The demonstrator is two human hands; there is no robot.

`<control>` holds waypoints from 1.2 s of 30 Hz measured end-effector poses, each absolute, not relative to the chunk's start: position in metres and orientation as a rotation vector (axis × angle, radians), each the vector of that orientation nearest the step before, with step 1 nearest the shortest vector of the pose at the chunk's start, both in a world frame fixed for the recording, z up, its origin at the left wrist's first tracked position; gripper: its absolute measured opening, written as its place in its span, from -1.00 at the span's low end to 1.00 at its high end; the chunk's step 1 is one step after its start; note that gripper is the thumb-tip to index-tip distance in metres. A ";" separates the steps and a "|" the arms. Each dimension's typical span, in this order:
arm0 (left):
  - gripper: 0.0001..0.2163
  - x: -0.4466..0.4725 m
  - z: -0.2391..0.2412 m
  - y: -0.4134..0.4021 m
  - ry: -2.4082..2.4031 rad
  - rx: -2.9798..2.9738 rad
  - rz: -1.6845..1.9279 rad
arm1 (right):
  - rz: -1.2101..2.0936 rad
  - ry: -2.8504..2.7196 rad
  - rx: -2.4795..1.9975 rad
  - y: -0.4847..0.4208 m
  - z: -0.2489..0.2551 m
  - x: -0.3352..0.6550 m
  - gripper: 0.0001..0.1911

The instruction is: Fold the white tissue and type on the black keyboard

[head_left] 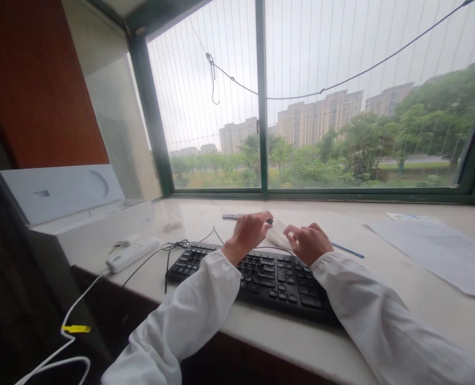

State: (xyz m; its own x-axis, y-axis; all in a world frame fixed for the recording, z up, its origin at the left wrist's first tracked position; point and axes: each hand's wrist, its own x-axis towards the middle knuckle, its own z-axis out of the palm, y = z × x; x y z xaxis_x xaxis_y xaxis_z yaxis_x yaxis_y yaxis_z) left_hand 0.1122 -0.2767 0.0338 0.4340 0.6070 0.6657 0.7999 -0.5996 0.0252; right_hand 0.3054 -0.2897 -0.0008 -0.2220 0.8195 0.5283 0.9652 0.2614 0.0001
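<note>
My left hand [246, 235] is raised over the back of a black keyboard [275, 278], its fingertips closed on a small black keycap [269, 221]. Several keys in the keyboard's middle lack their caps and show bare sockets. Curled in, my right hand [313, 245] hovers above the keyboard's rear right part. Its fingertips meet the edge of a pale, crumpled tissue [278, 235]; whether they grip it I cannot tell. Behind my left hand, a slim silvery tool [230, 216] lies partly hidden.
A blue pen [349, 249] lies right of my right hand, with paper sheets [438, 251] farther right. To the left are a white power strip [133, 254], a black cable [175, 245] and an open white box [97, 230]. The window [263, 160] borders the back of the pale countertop [382, 299].
</note>
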 end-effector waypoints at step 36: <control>-0.79 -0.042 0.053 -0.281 -1.767 -2.852 -0.208 | -0.314 -2.119 -1.657 -0.287 -0.002 0.317 -0.73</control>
State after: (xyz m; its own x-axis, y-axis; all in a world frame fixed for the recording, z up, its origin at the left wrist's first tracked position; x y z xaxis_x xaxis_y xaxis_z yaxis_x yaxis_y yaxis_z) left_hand -0.0415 -0.2807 0.0532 0.4462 0.8948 -0.0110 0.8679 -0.4298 0.2490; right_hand 0.3173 -0.2865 -0.0023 -0.1934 0.8643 0.4643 0.9619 0.2603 -0.0838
